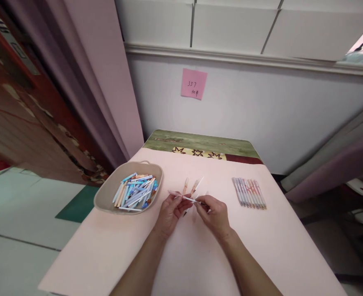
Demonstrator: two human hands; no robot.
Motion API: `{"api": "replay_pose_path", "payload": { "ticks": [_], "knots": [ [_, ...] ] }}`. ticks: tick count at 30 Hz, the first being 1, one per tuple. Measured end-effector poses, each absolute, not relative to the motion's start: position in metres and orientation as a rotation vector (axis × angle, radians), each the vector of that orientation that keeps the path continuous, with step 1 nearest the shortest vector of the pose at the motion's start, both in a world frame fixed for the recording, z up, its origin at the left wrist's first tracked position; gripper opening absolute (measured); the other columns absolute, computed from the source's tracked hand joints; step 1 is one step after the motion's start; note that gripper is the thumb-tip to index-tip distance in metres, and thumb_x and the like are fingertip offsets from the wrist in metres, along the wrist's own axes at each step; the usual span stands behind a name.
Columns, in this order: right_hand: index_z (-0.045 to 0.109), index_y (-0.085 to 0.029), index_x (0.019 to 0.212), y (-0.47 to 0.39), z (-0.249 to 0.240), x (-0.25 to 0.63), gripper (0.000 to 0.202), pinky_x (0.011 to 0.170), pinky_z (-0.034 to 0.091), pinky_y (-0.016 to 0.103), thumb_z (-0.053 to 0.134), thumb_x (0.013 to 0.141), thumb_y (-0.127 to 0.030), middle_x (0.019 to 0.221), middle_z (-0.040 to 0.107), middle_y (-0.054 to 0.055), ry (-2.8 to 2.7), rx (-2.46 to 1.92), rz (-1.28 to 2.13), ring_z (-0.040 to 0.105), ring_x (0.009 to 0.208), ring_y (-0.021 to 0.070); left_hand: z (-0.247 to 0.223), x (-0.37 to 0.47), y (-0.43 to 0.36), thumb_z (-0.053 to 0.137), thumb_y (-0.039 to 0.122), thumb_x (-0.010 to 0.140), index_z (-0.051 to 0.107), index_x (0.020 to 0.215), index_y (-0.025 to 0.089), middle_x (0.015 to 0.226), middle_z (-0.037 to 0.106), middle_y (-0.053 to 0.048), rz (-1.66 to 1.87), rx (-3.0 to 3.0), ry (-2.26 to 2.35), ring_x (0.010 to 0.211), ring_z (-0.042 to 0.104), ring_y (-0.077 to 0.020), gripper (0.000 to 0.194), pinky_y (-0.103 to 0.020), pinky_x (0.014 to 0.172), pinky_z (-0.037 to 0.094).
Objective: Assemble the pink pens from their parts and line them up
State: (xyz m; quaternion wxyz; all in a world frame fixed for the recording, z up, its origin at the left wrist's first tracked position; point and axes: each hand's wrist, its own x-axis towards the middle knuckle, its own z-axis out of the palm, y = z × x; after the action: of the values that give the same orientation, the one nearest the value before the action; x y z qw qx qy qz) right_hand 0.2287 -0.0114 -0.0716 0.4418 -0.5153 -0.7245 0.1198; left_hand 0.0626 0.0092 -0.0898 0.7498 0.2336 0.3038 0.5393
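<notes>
Over the middle of the table, my left hand (171, 209) has its fingers closed round a slim pale pink pen (174, 193). The pen lies slantwise between both hands. At its right end, my right hand (214, 210) pinches it with thumb and fingers, which partly hide the tip. Just beyond the hands, a few loose pen parts lie on the table, among them an orange-tinted barrel (185, 186) and a white stick (200, 183). Some parts underneath my hands are partly covered, so I cannot tell their kind.
A beige basket (103, 201) holding many blue, white and tan pen pieces (135, 191) stands at the left. To the right lies a neat row of finished-looking pens (249, 193). The pale pink tabletop (107, 255) ends near a wall bearing a pink note (194, 84).
</notes>
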Motion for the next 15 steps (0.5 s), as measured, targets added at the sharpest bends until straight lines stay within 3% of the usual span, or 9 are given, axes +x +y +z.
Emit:
{"api": "replay_pose_path", "payload": {
  "ticks": [4, 7, 11, 15],
  "knots": [
    [0.066, -0.022, 0.102, -0.011, -0.073, 0.225, 0.021, 0.06, 0.046, 0.02, 0.063, 0.084, -0.033, 0.079, 0.069, 0.001, -1.801, -1.207, 0.454, 0.059, 0.06, 0.0106, -0.092, 0.06, 0.011, 0.063, 0.015, 0.082, 0.058, 0.09, 0.013, 0.098, 0.073, -0.013, 1.166, 0.483, 0.641, 0.088, 0.071, -0.0197, 0.009, -0.032, 0.08, 0.057],
    [0.063, -0.02, 0.107, -0.006, -0.071, 0.244, 0.027, 0.06, 0.048, 0.022, 0.055, 0.089, -0.037, 0.074, 0.066, 0.001, -1.605, -1.245, 0.587, 0.058, 0.057, 0.0113, -0.094, 0.056, 0.014, 0.06, 0.012, 0.083, 0.06, 0.09, 0.013, 0.098, 0.074, -0.014, 1.214, 0.383, 0.642, 0.087, 0.071, -0.0199, 0.007, -0.033, 0.078, 0.058],
    [0.065, -0.018, 0.095, 0.005, -0.074, 0.28, 0.028, 0.058, 0.049, 0.024, 0.049, 0.09, -0.041, 0.071, 0.065, 0.002, -1.233, -1.489, 0.566, 0.06, 0.06, 0.0142, -0.095, 0.052, 0.017, 0.056, 0.01, 0.085, 0.063, 0.089, 0.012, 0.097, 0.074, -0.013, 1.247, 0.274, 0.647, 0.084, 0.072, -0.0191, 0.008, -0.032, 0.076, 0.059],
    [0.068, -0.021, 0.088, 0.009, -0.08, 0.293, 0.018, 0.064, 0.047, 0.027, 0.053, 0.086, -0.032, 0.08, 0.068, 0.002, -1.419, -1.687, 0.399, 0.062, 0.069, 0.0165, -0.093, 0.053, 0.018, 0.054, 0.01, 0.086, 0.064, 0.088, 0.012, 0.098, 0.074, -0.013, 1.239, 0.252, 0.629, 0.084, 0.072, -0.0201, 0.011, -0.034, 0.078, 0.059]
  ]
}}
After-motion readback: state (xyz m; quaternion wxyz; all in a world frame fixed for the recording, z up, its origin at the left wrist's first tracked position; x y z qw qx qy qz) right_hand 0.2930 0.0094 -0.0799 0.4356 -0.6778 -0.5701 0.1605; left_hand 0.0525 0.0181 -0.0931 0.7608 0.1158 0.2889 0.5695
